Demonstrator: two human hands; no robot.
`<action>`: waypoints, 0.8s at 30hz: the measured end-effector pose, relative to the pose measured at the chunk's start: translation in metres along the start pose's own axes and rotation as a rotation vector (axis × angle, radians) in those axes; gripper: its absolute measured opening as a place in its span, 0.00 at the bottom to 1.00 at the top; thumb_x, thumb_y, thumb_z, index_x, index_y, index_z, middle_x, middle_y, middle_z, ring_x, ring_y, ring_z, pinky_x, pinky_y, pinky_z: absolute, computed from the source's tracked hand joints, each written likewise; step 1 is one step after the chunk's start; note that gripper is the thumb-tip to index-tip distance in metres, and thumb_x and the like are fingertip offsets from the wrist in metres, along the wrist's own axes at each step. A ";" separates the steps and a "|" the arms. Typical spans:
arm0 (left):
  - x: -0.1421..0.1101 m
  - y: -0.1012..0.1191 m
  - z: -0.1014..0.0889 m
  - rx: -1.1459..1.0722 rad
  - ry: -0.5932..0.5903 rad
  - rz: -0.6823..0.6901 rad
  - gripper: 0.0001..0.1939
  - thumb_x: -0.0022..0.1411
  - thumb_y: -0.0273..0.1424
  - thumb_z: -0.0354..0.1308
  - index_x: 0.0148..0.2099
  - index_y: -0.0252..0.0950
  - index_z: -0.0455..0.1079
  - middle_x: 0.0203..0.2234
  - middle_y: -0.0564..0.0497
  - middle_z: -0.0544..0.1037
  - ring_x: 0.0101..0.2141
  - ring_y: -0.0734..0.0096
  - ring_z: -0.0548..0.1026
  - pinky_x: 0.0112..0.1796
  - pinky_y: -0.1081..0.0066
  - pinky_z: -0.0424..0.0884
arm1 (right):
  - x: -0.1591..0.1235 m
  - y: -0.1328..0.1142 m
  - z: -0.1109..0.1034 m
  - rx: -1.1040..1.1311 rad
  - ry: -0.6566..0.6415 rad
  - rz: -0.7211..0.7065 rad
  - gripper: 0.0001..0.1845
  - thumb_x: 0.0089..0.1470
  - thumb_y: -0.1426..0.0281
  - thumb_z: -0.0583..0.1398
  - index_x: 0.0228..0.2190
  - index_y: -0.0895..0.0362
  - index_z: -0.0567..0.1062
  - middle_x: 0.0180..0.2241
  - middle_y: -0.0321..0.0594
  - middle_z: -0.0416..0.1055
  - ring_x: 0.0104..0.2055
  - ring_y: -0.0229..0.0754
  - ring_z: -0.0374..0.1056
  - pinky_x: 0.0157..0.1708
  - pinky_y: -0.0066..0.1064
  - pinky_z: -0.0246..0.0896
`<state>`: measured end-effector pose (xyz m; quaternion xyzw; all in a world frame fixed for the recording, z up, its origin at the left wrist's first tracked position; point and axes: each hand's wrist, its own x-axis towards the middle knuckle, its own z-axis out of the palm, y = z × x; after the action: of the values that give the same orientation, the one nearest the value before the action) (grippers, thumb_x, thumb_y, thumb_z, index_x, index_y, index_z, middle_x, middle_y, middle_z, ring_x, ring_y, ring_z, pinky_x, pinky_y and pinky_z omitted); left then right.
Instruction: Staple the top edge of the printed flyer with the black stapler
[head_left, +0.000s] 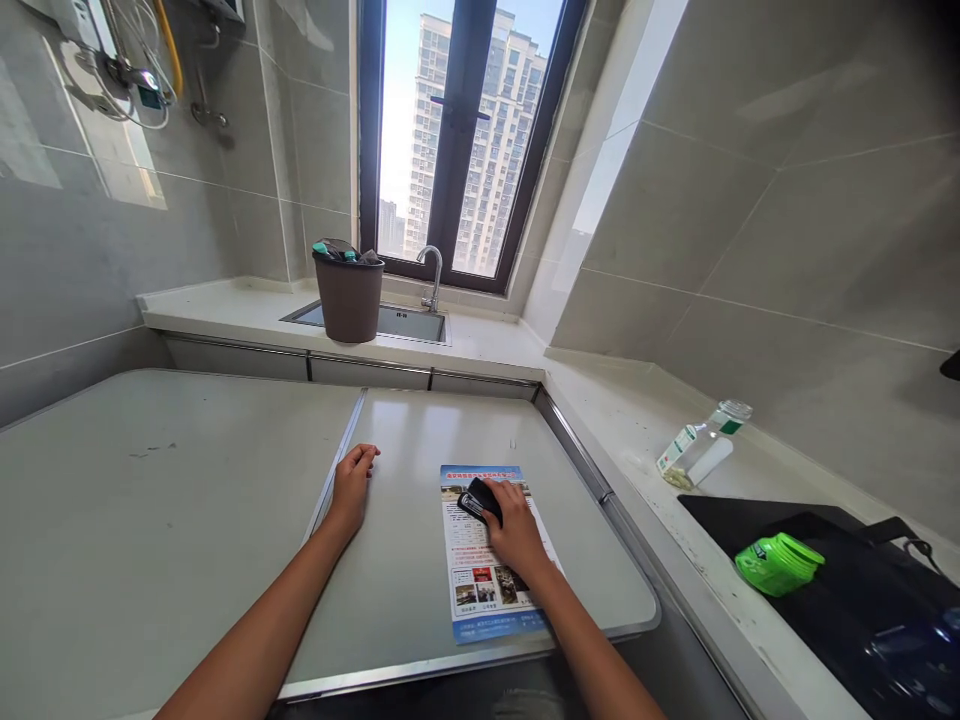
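Note:
My right hand (pixel 516 525) is closed around a black stapler (pixel 480 500), which lies over the upper part of a printed flyer (pixel 472 590). The flyer has blue bands at top and bottom, red headings and small photos, and it rests flat on the folding table (pixel 405 600). To its left, my left hand (pixel 352 490) rests by the table's metal seam with fingers curled together; nothing shows in them. A small pale mark or staple, too small to tell, lies on the table beyond the flyer.
A brown bin (pixel 349 300) with things in it stands by the sink (pixel 412 322) and faucet (pixel 431 275) under the window. On the right counter (pixel 645 420) are a glass bottle (pixel 701 448), a bright green container (pixel 780 563) lying tilted and a black bag-like item (pixel 832 640).

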<state>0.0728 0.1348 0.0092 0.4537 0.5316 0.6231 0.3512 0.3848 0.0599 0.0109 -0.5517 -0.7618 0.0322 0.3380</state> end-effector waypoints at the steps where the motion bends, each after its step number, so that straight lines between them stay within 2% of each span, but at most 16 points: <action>1: 0.000 -0.001 0.000 -0.004 -0.002 -0.004 0.14 0.62 0.45 0.56 0.33 0.40 0.71 0.34 0.52 0.75 0.32 0.68 0.70 0.33 0.70 0.67 | 0.000 0.011 -0.006 -0.008 -0.003 0.002 0.29 0.56 0.78 0.59 0.58 0.51 0.72 0.51 0.46 0.74 0.54 0.54 0.68 0.56 0.47 0.65; 4: 0.002 -0.003 0.000 -0.013 -0.020 -0.017 0.15 0.61 0.45 0.57 0.33 0.39 0.72 0.33 0.52 0.75 0.32 0.68 0.69 0.33 0.70 0.67 | 0.000 0.040 -0.021 -0.020 0.000 0.014 0.29 0.56 0.78 0.59 0.59 0.51 0.72 0.52 0.45 0.75 0.55 0.53 0.69 0.57 0.48 0.64; 7: 0.003 -0.005 0.000 -0.024 -0.038 -0.031 0.15 0.61 0.45 0.57 0.32 0.39 0.72 0.32 0.52 0.74 0.31 0.68 0.68 0.33 0.70 0.66 | 0.001 0.059 -0.032 -0.029 0.013 0.033 0.28 0.56 0.77 0.60 0.58 0.52 0.72 0.54 0.46 0.74 0.57 0.53 0.68 0.58 0.48 0.64; 10: 0.003 -0.006 0.000 -0.035 -0.041 -0.041 0.15 0.61 0.45 0.57 0.32 0.39 0.72 0.31 0.52 0.73 0.31 0.69 0.67 0.33 0.70 0.66 | 0.004 0.073 -0.039 0.009 -0.052 0.020 0.27 0.60 0.70 0.61 0.61 0.51 0.70 0.56 0.46 0.72 0.58 0.52 0.68 0.58 0.46 0.64; 13: 0.002 -0.005 0.000 -0.045 -0.046 -0.050 0.15 0.61 0.45 0.57 0.32 0.39 0.72 0.29 0.53 0.72 0.30 0.69 0.66 0.33 0.70 0.66 | 0.018 0.092 -0.043 0.052 -0.047 0.057 0.24 0.67 0.61 0.56 0.62 0.51 0.69 0.51 0.45 0.75 0.49 0.48 0.73 0.49 0.39 0.69; 15: 0.002 -0.004 0.001 -0.054 -0.048 -0.050 0.15 0.61 0.45 0.57 0.31 0.39 0.72 0.29 0.53 0.71 0.30 0.69 0.66 0.33 0.70 0.65 | 0.034 0.109 -0.040 -0.004 0.078 0.141 0.24 0.71 0.60 0.48 0.57 0.57 0.71 0.43 0.46 0.77 0.41 0.46 0.74 0.43 0.37 0.70; 17: 0.002 -0.003 0.001 -0.068 -0.048 -0.049 0.15 0.61 0.45 0.58 0.31 0.39 0.72 0.28 0.53 0.71 0.30 0.69 0.66 0.33 0.70 0.65 | 0.053 0.125 -0.033 -0.060 0.130 0.168 0.24 0.71 0.60 0.46 0.53 0.60 0.74 0.39 0.48 0.76 0.38 0.47 0.73 0.41 0.38 0.69; 21: 0.002 -0.001 0.001 -0.117 -0.040 -0.050 0.14 0.59 0.43 0.59 0.30 0.38 0.72 0.25 0.54 0.68 0.28 0.69 0.64 0.32 0.70 0.62 | 0.082 0.145 -0.010 -0.114 0.050 0.059 0.16 0.66 0.64 0.55 0.47 0.58 0.78 0.45 0.50 0.76 0.47 0.49 0.72 0.51 0.42 0.69; 24: -0.001 0.001 0.001 -0.177 0.001 -0.044 0.13 0.59 0.40 0.60 0.28 0.37 0.71 0.24 0.54 0.67 0.28 0.70 0.63 0.31 0.71 0.61 | 0.090 0.152 0.006 -0.145 -0.042 -0.013 0.16 0.63 0.64 0.57 0.48 0.56 0.79 0.54 0.51 0.74 0.57 0.53 0.69 0.59 0.46 0.65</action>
<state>0.0738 0.1343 0.0103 0.4089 0.4846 0.6600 0.4031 0.4914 0.1984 -0.0146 -0.5691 -0.7726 -0.0138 0.2811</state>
